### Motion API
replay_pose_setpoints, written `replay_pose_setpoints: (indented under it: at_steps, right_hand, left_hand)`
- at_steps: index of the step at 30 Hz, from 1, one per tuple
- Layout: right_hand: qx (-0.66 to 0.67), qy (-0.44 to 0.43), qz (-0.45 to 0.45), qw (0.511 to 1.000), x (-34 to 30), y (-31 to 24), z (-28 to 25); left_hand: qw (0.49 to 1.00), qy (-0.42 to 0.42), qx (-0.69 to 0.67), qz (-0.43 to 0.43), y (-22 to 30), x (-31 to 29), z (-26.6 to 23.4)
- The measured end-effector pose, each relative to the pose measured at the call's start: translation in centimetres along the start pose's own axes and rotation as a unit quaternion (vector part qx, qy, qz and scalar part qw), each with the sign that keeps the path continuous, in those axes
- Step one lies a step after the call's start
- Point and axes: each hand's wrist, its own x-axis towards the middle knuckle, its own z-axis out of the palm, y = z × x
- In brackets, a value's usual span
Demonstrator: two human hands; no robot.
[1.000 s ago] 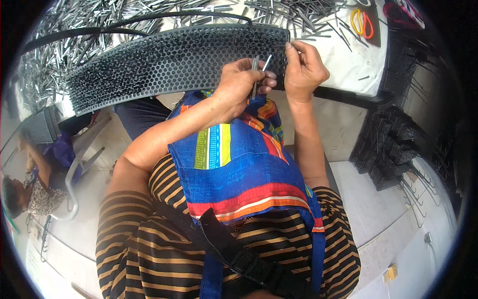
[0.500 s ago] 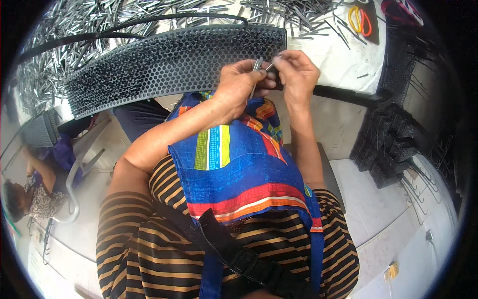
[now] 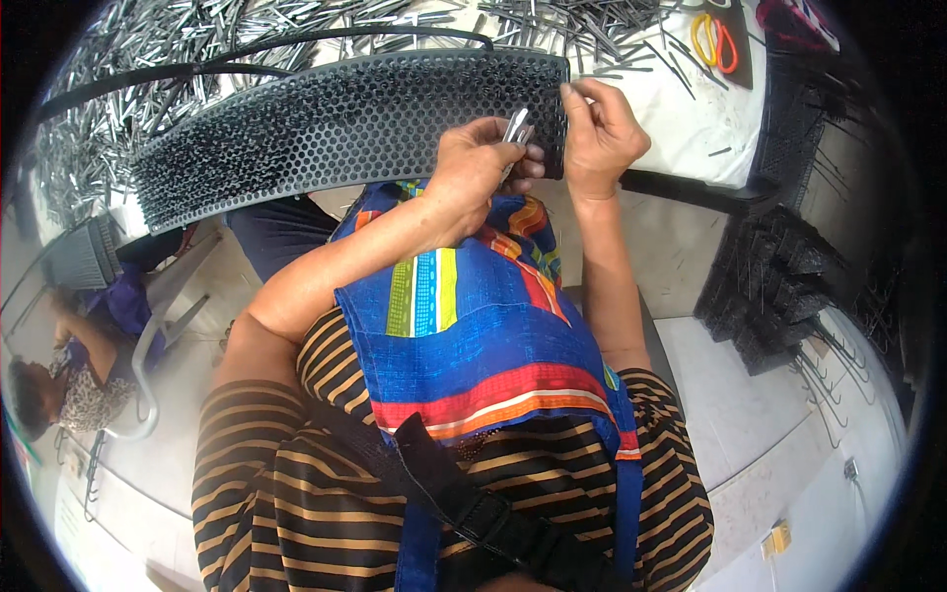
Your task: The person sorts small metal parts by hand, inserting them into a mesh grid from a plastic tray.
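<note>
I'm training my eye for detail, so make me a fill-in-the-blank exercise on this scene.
1. The hand holding the thin strips is the ____ one.
2. The right hand is at the edge of a black panel dotted with round ____.
3. The scissors have one orange handle and one ____ handle.
Missing words: left; holes; yellow.

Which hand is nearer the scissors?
Right: the right hand is at the right end of the panel, below and left of the scissors in the picture; the left hand, holding strips, is farther left.

Workshop: slim metallic strips (image 3: 89, 148) heaped across white table (image 3: 681, 138), stacked black hooked pieces (image 3: 755, 281), co-worker (image 3: 94, 403) nearby.
</note>
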Motion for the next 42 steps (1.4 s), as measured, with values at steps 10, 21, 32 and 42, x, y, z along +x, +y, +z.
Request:
replay_pose_setpoints:
  at_steps: [10, 21, 32, 42]
  right_hand:
    - [-0.131, -0.065, -0.157, 0.977, 0.1, 0.2, -0.7]
    - [-0.125, -0.039, -0.154, 0.979, 0.3, 0.8, -0.3]
    - [-0.180, -0.086, -0.206, 0.958, 1.2, 0.9, -0.8]
    - [-0.182, -0.090, -0.216, 0.955, 0.9, 0.4, -0.8]
  left_hand:
    - [0.998, -0.007, -0.056, -0.001, -0.3, 0.4, -0.3]
    - [0.999, -0.011, -0.052, -0.003, -0.5, 0.6, -0.4]
    - [0.998, -0.012, -0.065, 0.007, -0.2, 0.6, -0.1]
    - [0.998, -0.015, -0.065, 0.009, -0.3, 0.4, -0.3]
